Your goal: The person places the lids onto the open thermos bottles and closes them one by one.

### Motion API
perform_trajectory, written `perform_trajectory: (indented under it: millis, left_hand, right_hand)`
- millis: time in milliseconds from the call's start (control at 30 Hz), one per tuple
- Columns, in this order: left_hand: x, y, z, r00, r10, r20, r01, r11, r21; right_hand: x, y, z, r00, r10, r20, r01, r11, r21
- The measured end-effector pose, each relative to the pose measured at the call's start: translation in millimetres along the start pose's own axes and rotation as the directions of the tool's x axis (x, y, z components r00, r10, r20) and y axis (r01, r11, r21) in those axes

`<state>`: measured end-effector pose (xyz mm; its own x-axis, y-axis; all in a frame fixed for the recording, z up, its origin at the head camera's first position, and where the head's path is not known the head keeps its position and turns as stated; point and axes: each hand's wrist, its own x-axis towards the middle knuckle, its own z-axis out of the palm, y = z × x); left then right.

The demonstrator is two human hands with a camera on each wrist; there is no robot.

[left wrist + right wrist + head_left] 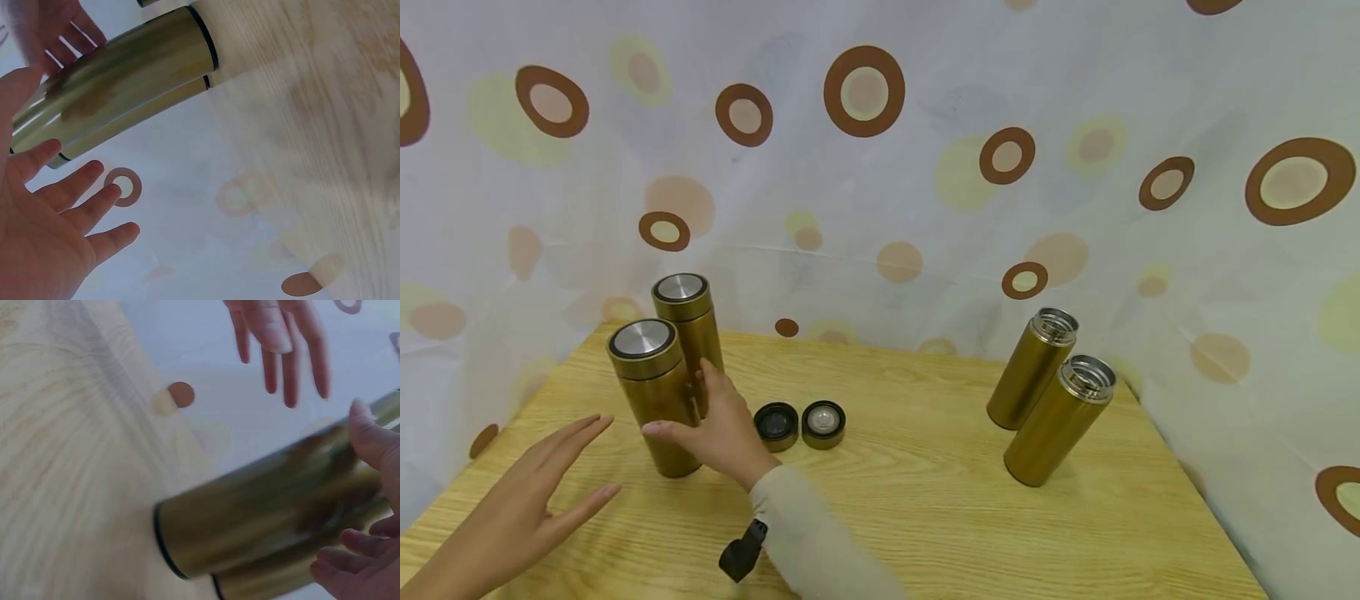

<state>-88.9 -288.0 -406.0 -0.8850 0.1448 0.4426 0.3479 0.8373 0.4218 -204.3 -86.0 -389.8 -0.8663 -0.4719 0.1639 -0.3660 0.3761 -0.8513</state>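
Two gold vacuum flasks with steel-topped lids stand upright at the left of the table, the front flask (pixel 658 408) partly covering the rear flask (pixel 691 321). My right hand (pixel 730 429) is at the right side of the front flask, its thumb passing before the body and its fingers spread loosely beside it. In the right wrist view the thumb (pixel 369 434) overlaps the flask's upper body. To the left of the front flask is my left hand (pixel 523 504), fingers extended and apart from it, holding nothing.
Two loose round lids (pixel 823 423) lie side by side right of the capped flasks. At the table's right stand two uncapped gold flasks, a rear one (pixel 1026 375) and a front one (pixel 1056 429). A dotted curtain (pixel 925 208) hangs behind the wooden table (pixel 940 517).
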Motion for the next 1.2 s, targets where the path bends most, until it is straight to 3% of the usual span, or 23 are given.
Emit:
perform_trajectory:
  millis: [133, 233, 400, 533, 667, 767, 900, 967, 1033, 1100, 1200]
  left_hand:
    - [0.9, 0.6, -2.5, 1.0, 0.017, -0.003, -0.017, 1.0, 0.008]
    - [0.2, 0.0, -3.6, 1.0, 0.011, -0.013, -0.011, 1.0, 0.012]
    - [-0.5, 0.4, -4.0, 1.0, 0.0, -0.021, 0.0, 1.0, 0.002]
    - [0.7, 0.8, -4.5, 1.0, -0.013, -0.006, 0.013, 1.0, 0.0]
    - [0.6, -0.1, -3.0, 1.0, -0.028, 0.005, 0.028, 1.0, -0.002]
    - [-0.9, -0.9, -1.4, 0.999, -0.028, 0.022, 0.028, 1.0, -0.012]
    - [-3.4, -1.6, 1.0, 0.997, -0.04, 0.064, 0.041, 0.999, -0.012]
    - [-3.9, -1.5, 2.4, 0.996, -0.046, 0.075, 0.046, 0.999, -0.009]
    - [-4.0, -1.7, 3.8, 0.996, -0.047, 0.079, 0.048, 0.999, -0.008]
    - [-3.9, -2.3, 5.3, 0.996, -0.041, 0.078, 0.042, 0.999, -0.008]
    - [-4.5, -3.2, 8.1, 0.997, -0.022, 0.072, 0.023, 1.0, -0.011]
  right_hand:
    - [-7.3, 4, -40, 0.998, -0.064, 0.002, 0.063, 0.991, -0.12]
    - [-18.4, 8, -81, 0.985, -0.171, -0.015, 0.162, 0.955, -0.249]
    - [-45.0, 22, -151, 0.926, -0.357, -0.121, 0.286, 0.875, -0.392]
    - [-70.0, 37, -201, 0.867, -0.436, -0.24, 0.273, 0.82, -0.503]
    - [-95.2, 56, -241, 0.782, -0.498, -0.375, 0.209, 0.776, -0.595]
    - [-112.9, 72, -267, 0.688, -0.529, -0.497, 0.162, 0.78, -0.604]
    - [-138.8, 89, -293, 0.573, -0.441, -0.69, 0.06, 0.863, -0.502]
    - [-150.3, 93, -302, 0.548, -0.347, -0.761, 0.007, 0.912, -0.41]
    - [-159.1, 97, -309, 0.568, -0.22, -0.794, -0.04, 0.955, -0.293]
    - [-164.7, 100, -314, 0.623, -0.072, -0.779, -0.084, 0.984, -0.159]
    - [-169.1, 106, -319, 0.717, 0.126, -0.686, -0.163, 0.987, 0.011]
